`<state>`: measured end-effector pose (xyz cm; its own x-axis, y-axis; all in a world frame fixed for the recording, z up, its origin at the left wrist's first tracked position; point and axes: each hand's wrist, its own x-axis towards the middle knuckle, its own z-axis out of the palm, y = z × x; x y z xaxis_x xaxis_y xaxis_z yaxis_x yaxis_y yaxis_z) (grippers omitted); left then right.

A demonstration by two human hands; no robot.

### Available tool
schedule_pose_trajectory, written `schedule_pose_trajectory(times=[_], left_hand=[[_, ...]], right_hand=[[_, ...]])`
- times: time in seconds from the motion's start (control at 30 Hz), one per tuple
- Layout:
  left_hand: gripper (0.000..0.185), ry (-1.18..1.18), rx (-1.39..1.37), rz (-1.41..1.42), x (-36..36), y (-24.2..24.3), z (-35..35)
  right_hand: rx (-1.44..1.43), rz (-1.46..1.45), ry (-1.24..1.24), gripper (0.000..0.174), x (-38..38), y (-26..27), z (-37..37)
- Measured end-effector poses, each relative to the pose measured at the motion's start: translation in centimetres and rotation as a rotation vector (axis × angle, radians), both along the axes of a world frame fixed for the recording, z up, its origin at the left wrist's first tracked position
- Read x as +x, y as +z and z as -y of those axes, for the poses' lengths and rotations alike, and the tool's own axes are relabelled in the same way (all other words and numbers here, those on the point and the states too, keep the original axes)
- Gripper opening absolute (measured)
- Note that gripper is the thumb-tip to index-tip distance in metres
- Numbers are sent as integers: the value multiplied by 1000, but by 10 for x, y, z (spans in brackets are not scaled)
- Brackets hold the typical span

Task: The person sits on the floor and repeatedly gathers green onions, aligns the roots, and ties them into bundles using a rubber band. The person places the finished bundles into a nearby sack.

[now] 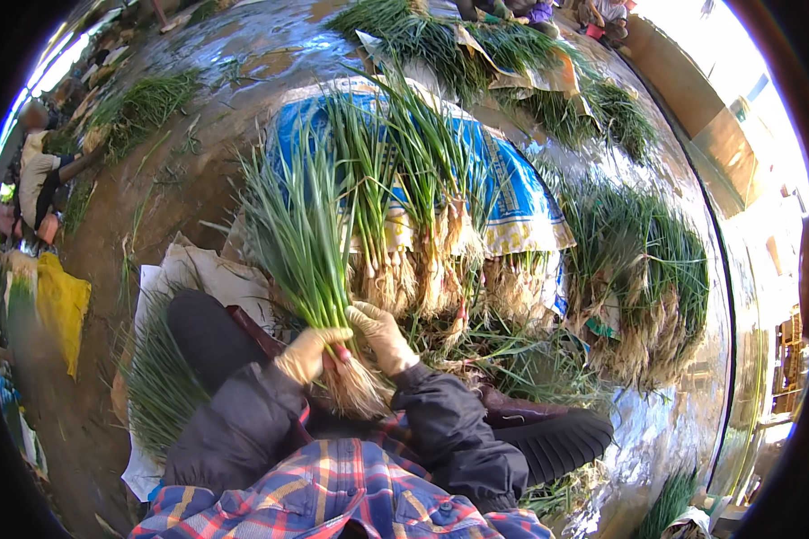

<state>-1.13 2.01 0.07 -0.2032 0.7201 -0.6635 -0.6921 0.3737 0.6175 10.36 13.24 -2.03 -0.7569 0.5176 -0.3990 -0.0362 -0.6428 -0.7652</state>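
Observation:
My left hand, in a pale glove, is closed around the lower stalks of a bunch of young alliums. The reddish stem bases and pale stringy roots hang below it toward my lap. My gloved right hand has its fingertips pinched against the right edge of the same stalks. Just beyond my hands, more allium bunches lie side by side on a blue and white printed sack, roots toward me. The far leaf tips spread over the sack.
Loose leaves litter the ground between my boots. Another allium pile lies on white sacking at left. Bigger heaps stand at right and at the back. Other people sit farther off on the wet floor.

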Motion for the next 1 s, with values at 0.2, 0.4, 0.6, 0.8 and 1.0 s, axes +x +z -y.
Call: schedule_pose_trajectory(times=[0.2,0.4,0.6,0.8,1.0], left_hand=[[6,136,-102,-97,7,3,7],[25,-100,-112,-52,-8,39,26],[55,107,154,-93,-75,101,81],[31,92,263,41,-104,54,0],[13,27,163,67,-77,-3,-106]], right_hand=[[-410,-10,-433,17,-32,17,28],[75,243,-195,18,-21,23,12],[1238,1003,980,32,52,17,-22],[1451,850,260,28,22,5,-53],[1372,733,-21,36,-40,13,-76]])
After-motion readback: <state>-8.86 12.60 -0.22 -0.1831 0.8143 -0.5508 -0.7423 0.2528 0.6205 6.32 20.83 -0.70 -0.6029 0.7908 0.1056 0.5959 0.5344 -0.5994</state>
